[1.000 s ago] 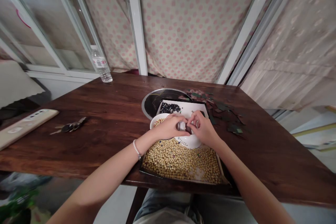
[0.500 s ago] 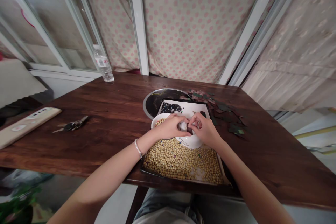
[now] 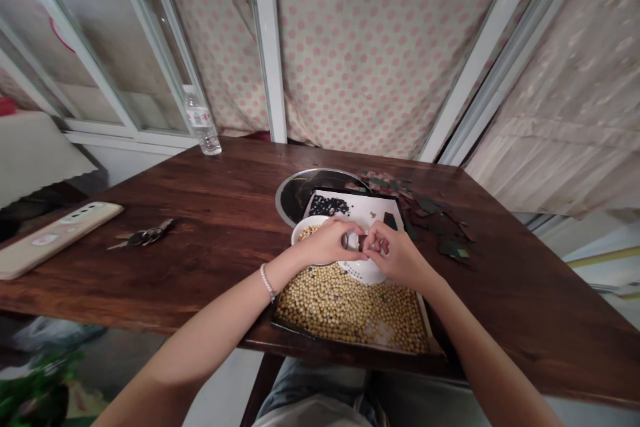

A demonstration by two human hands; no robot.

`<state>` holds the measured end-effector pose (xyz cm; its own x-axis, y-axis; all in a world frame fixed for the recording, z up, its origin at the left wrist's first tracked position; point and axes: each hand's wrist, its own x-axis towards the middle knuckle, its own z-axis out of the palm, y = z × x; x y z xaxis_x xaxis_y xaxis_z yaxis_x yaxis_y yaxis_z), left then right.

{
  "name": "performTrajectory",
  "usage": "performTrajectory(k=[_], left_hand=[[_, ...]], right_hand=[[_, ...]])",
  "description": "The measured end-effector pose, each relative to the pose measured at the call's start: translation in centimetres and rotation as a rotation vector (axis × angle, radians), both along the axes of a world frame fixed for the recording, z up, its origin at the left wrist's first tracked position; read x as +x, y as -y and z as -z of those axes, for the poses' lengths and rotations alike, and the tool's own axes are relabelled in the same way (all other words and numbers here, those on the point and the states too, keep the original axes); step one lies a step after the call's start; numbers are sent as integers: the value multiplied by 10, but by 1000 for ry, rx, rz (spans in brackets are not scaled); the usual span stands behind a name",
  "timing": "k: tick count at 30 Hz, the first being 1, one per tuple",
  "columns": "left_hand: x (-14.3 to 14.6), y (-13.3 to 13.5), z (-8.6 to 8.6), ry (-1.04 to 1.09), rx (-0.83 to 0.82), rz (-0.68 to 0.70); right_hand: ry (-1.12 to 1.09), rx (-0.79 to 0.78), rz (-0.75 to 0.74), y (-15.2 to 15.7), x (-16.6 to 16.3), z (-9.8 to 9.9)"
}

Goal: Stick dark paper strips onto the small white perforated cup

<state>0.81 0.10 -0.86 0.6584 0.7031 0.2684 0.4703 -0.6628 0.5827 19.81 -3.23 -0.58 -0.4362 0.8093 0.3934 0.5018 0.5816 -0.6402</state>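
Observation:
Over the tray, my left hand (image 3: pixel 333 241) and my right hand (image 3: pixel 397 255) meet fingertip to fingertip, both with closed, curled fingers. Pinched between them is a small dark brown piece (image 3: pixel 362 239), mostly hidden by the fingers; its kind cannot be made out. A white bowl (image 3: pixel 364 272) with small marks on its side sits right under the hands. Partly behind my left hand stands another white bowl (image 3: pixel 296 235) with yellowish beans in it. The shallow black-edged tray (image 3: pixel 427 327) holds a thick layer of yellowish beans (image 3: pixel 345 303) near me and small black beans (image 3: pixel 327 205) at its far left.
Dark green and brown scraps (image 3: pixel 430 210) lie spread to the right of the tray. A round dark plate (image 3: pixel 290 197) is behind it. Keys (image 3: pixel 147 235), a phone (image 3: pixel 60 237) and a water bottle (image 3: pixel 203 123) stand or lie on the wooden table (image 3: pixel 215 213) at left.
The view has shifted slightly. My right fingers have changed their pose at the dark brown piece, curling in closer to my left fingertips. My left hand keeps nearly the same pose.

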Motion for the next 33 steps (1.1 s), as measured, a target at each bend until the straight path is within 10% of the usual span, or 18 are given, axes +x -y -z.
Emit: performTrajectory(k=[9,23,33], left_hand=[[1,-2,0,-25,16,5],[1,0,0,-4,-2,-10],[2,0,-1,-12,18,-17]], right_hand=[[-59,37,165,-18,-5,12],[-58,-117,-80,-7,5,1],[-53,51,162,-18,-5,12]])
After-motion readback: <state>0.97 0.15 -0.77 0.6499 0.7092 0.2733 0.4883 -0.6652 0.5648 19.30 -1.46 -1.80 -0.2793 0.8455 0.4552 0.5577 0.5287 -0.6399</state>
